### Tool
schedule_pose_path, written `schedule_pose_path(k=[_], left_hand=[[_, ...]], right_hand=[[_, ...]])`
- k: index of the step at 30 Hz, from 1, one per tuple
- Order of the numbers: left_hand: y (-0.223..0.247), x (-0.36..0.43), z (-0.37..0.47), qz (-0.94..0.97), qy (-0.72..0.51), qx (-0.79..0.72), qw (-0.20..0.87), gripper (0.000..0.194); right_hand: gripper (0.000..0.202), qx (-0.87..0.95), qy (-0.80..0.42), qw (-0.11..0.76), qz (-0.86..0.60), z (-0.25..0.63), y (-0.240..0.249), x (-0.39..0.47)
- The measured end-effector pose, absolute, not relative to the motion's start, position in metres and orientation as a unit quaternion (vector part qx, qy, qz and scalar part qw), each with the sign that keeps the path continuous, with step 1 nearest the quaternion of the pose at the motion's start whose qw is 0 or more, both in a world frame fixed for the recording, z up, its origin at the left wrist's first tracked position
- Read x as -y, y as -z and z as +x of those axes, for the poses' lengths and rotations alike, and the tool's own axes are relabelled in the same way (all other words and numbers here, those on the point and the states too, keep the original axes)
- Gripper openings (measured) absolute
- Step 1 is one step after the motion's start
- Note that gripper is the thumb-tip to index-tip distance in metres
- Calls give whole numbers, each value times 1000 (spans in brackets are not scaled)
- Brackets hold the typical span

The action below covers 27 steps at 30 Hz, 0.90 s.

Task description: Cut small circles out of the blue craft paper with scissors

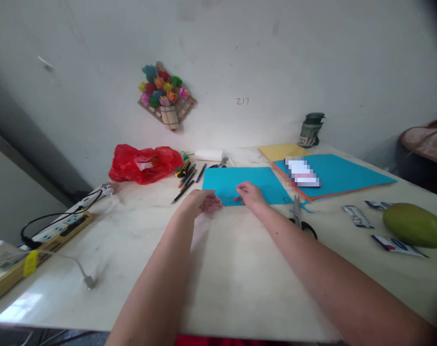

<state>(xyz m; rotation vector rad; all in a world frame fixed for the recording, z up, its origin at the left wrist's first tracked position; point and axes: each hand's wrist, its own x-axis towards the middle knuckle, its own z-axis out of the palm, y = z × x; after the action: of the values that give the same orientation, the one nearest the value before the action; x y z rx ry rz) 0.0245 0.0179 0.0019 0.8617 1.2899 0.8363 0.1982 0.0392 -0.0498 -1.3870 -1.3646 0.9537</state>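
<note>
A blue sheet of paper [245, 175] lies on the table before me, with small marks and bits near its front edge. My left hand [206, 199] is at the sheet's near left corner, thumb and fingers apart, nothing visible in it. Over the front part of the sheet, my right hand [250, 194] has its fingers pinched together. Whatever they hold, if anything, is too small to make out. Black-handled scissors [298, 216] lie just right of the sheet, beside thin blue paper scraps [306, 206].
Pens [184, 191] and a red plastic bag [141, 166] lie left of the sheet. At right are stacked coloured sheets [344, 173] under a phone [302, 172], a bottle [311, 129], small packets [357, 216] and a green mango-like fruit [415, 225]. A power strip [59, 233] runs along the left edge.
</note>
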Motion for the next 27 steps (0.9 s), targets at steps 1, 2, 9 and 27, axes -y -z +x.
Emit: schedule_pose_path(k=[1,2,9,27], left_hand=[[-1,-18,26,373,-367,-563,640,13],[-1,-18,28,364,-369,-560,647,13],[3,-20,39,220,-403,-530,713,20],[1,-13,49,403,-312,-629,587,24]], right_hand=[[11,565,-382,466,-564,198,51,-40],[11,572,-377,464,-562,198,52,-40],[14,619,-323,440,-565,197,55,-41],[12,607,-339,438,-570,197,54,-43]])
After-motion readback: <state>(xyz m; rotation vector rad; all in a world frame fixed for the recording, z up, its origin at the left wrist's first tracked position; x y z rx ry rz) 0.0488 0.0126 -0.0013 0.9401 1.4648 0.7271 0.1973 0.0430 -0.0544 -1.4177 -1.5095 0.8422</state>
